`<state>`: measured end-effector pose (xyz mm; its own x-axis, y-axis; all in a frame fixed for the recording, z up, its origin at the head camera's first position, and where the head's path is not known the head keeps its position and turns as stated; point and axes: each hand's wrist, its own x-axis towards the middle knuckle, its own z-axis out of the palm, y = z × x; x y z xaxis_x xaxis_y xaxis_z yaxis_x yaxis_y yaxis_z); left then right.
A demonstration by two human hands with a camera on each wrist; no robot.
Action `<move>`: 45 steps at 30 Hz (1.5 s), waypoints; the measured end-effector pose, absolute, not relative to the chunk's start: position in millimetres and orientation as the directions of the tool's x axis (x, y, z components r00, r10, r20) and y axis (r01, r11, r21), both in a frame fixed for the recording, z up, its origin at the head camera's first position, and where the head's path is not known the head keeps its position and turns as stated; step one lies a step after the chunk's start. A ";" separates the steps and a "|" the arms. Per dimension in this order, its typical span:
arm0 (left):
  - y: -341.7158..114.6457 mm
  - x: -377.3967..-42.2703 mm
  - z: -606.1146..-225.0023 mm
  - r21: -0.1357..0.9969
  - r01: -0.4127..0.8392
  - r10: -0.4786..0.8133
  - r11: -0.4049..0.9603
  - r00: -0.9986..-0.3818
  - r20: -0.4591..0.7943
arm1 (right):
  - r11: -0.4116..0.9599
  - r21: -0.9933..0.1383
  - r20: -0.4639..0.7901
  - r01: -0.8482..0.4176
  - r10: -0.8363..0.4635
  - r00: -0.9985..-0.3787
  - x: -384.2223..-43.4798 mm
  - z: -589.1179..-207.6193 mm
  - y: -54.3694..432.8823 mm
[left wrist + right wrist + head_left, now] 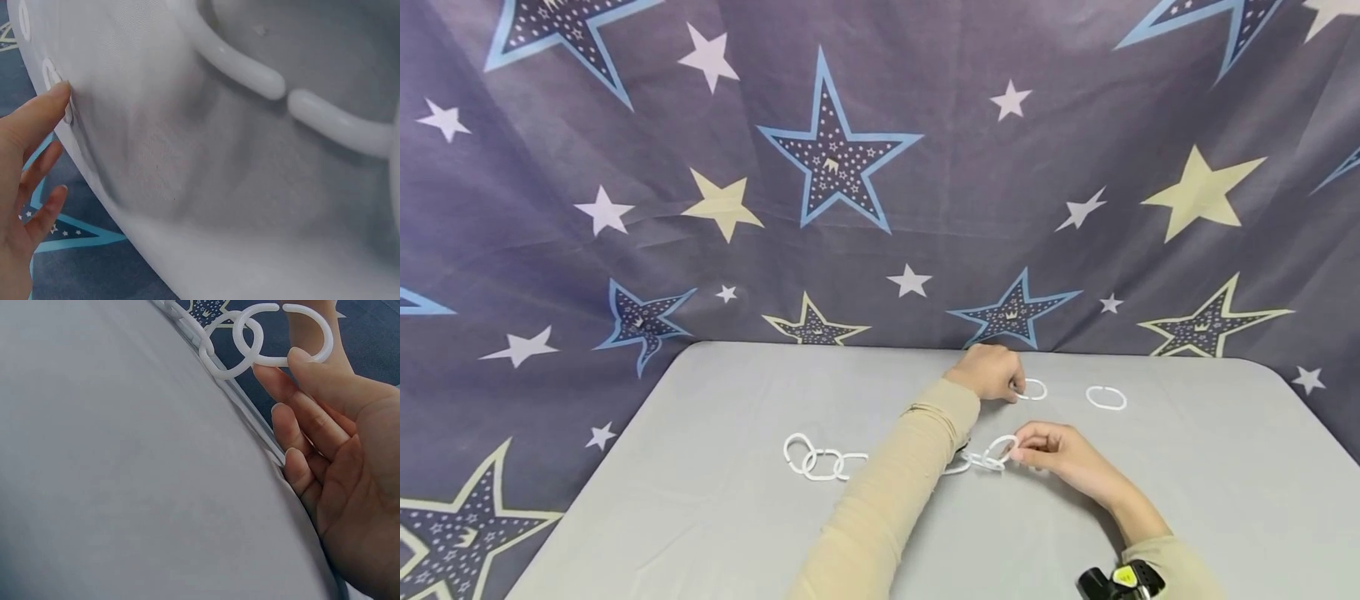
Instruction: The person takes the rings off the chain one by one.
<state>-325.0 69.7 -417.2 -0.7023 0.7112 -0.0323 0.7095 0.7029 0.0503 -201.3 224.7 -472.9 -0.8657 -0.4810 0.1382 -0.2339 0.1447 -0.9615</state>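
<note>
Chain (822,477), right hand (1070,460) pinching its end link (272,361), left hand (988,372) pinching loose link (1043,389)

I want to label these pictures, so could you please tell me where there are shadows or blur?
Head view: fairly even light, soft shadows beside the right forearm and under the left hand; left wrist view: the nearest link looks soft-edged, with diffuse shadows on the cloth; right wrist view: the held link is fairly sharp, and the cloth darkens at lower left.
</note>
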 end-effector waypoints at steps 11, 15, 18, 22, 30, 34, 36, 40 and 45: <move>49.2 -318.7 -397.8 0.178 0.679 0.697 0.713 -0.714 -0.066 | 0.176 -0.956 0.127 -0.234 -0.472 -0.873 -205.1 -472.7 225.7; 40.9 -316.6 -385.5 0.167 0.673 0.690 0.720 -0.721 -0.070 | 0.191 -0.953 0.120 -0.234 -0.469 -0.875 -207.2 -470.6 225.1; 35.2 -313.9 -376.1 0.160 0.678 0.694 0.717 -0.716 -0.077 | 0.193 -0.954 0.116 -0.230 -0.468 -0.876 -208.6 -469.2 224.1; 27.5 -308.8 -367.2 0.162 0.686 0.704 0.710 -0.700 -0.123 | 0.189 -0.956 0.116 -0.226 -0.464 -0.878 -208.7 -469.4 223.9; 6.8 -297.4 -365.5 0.213 0.646 0.679 0.733 -0.715 -0.168 | 0.193 -0.959 0.100 -0.206 -0.451 -0.887 -206.2 -472.8 225.4; -3.2 -288.7 -367.3 0.273 0.645 0.696 0.714 -0.698 -0.168 | 0.184 -0.962 0.104 -0.204 -0.443 -0.890 -205.2 -474.7 226.1; -7.6 -284.3 -368.5 0.302 0.646 0.706 0.701 -0.690 -0.161 | 0.184 -0.961 0.108 -0.207 -0.442 -0.891 -204.6 -475.1 226.4; -16.4 -276.7 -372.1 0.318 0.643 0.705 0.697 -0.695 -0.139 | 0.203 -0.958 0.097 -0.201 -0.432 -0.897 -203.7 -473.8 226.6; -26.2 -264.8 -376.5 0.309 0.613 0.671 0.727 -0.731 -0.128 | 0.207 -0.961 0.082 -0.186 -0.427 -0.901 -202.6 -472.3 226.5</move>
<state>-264.8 -26.2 -376.5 -0.7306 0.6708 -0.1277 0.6133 0.7268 0.3091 -202.6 226.5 -472.3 -0.9007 -0.4266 0.0823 -0.1858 0.2070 -0.9605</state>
